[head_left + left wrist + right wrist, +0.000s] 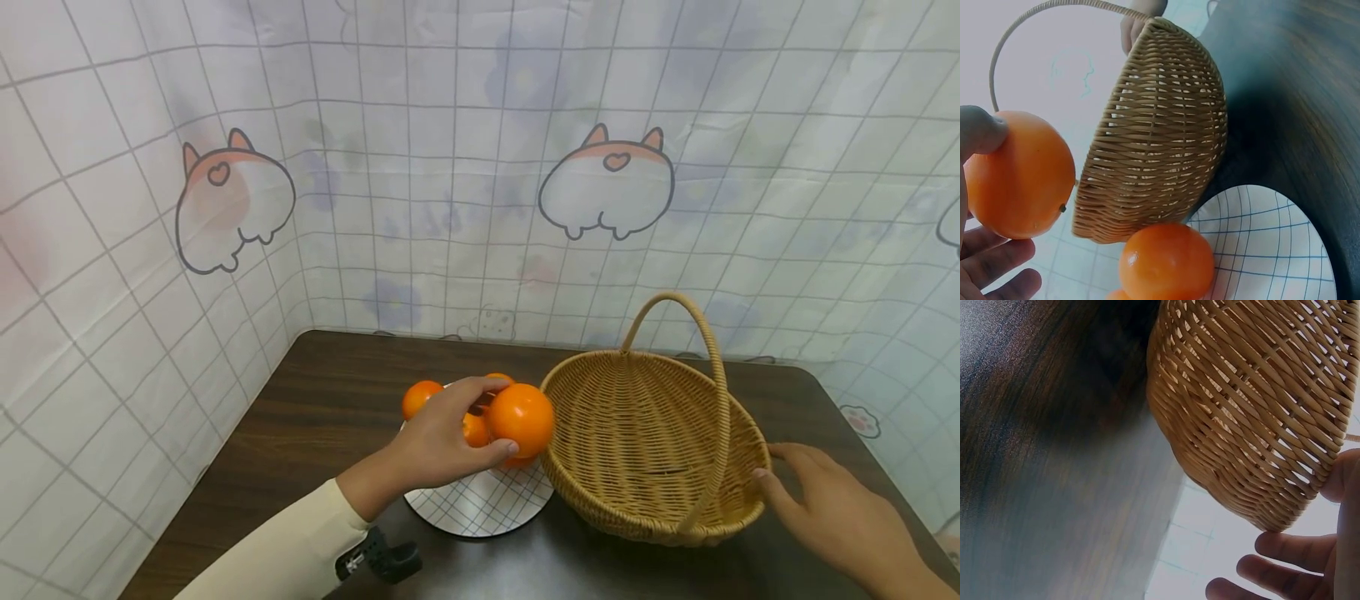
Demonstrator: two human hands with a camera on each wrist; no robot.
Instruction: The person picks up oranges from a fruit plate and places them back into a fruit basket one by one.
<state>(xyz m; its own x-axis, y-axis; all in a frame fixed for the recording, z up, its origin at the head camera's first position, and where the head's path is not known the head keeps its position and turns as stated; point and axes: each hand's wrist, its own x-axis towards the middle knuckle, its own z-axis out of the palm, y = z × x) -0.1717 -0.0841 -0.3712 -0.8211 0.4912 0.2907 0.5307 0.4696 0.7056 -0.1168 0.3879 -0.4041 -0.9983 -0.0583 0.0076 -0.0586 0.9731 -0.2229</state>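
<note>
Table [322, 400]: L edge well out from L hand [438, 437], dark top btwn. Other oranges [422, 398]: just behind grip, on plate [480, 504], whose near rim shows below the hand. L hand: thumb & fingers pinching one orange [521, 421] nr basket's L rim; contact w/ rim unclear. Basket [645, 433]: R of grip, wide mouth open. R hand [840, 508]: thumb & fingertip pinching basket's R rim; table's R edge nearby.
</note>
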